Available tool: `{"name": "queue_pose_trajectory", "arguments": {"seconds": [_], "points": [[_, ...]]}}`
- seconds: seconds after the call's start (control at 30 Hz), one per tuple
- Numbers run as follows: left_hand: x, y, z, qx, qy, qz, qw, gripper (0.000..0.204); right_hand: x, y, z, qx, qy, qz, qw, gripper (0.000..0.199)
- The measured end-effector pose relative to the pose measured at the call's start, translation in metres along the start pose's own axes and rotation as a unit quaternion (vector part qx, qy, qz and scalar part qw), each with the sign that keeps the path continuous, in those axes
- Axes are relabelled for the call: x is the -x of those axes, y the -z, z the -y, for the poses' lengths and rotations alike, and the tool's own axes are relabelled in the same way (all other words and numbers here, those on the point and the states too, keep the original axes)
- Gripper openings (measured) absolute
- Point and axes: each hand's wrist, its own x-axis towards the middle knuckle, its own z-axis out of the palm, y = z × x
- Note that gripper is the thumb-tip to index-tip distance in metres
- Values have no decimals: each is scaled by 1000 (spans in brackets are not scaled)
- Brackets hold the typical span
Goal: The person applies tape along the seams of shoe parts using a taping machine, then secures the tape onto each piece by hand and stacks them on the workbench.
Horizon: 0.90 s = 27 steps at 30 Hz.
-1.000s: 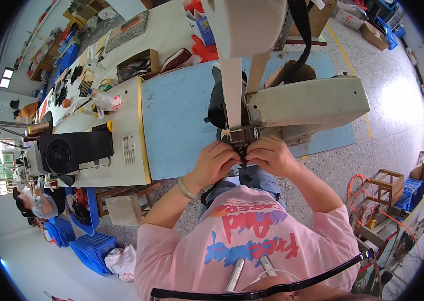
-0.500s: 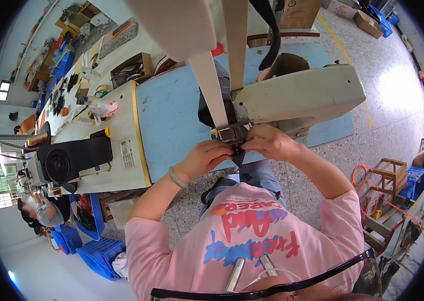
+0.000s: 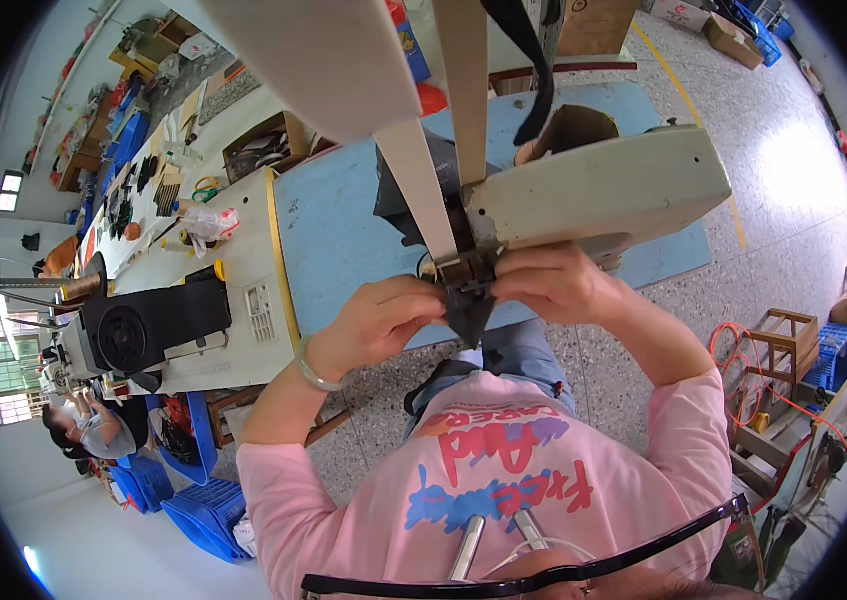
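Note:
A dark, pointed piece of material (image 3: 467,318) hangs below the head of a beige sewing machine (image 3: 603,190). My left hand (image 3: 383,315), with a bangle on its wrist, pinches the piece's left edge. On the other side my right hand (image 3: 551,284) grips its right edge close under the machine head, fingers bent and closed. More of the dark material (image 3: 398,195) lies behind the machine head on the light blue tabletop (image 3: 333,240). The machine head hides where the piece meets the needle.
A white lamp-like arm (image 3: 323,60) and a beige post cross above the work. To the left stands a black sewing machine (image 3: 158,322) on a pale table, with a person (image 3: 98,425) beyond. Blue crates (image 3: 208,515) sit lower left; an orange hose (image 3: 738,370) lies right.
My left hand has moved a little left and down, away from the machine head. The dark piece now spreads wider and hangs lower between my hands; its part behind the head has shifted left.

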Motion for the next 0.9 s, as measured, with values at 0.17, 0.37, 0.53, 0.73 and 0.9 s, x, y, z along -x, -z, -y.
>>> {"name": "queue_pose_trajectory", "arguments": {"seconds": [0.17,0.37,0.53,0.73,0.9], "points": [[-9,14,1,-51,39,55,996,24,3,2,4,17,-47,34,998,19],[-10,23,14,-64,81,133,986,24,2,8,5,-18,-105,72,992,16],[-22,23,22,17,67,126,990,26,14,7,0,-99,-164,97,977,16],[-23,24,22,3,32,133,991,25,7,15,-7,-102,-263,164,945,24],[-26,33,9,28,143,237,960,25,2,8,-16,-32,-208,259,942,29]]}}
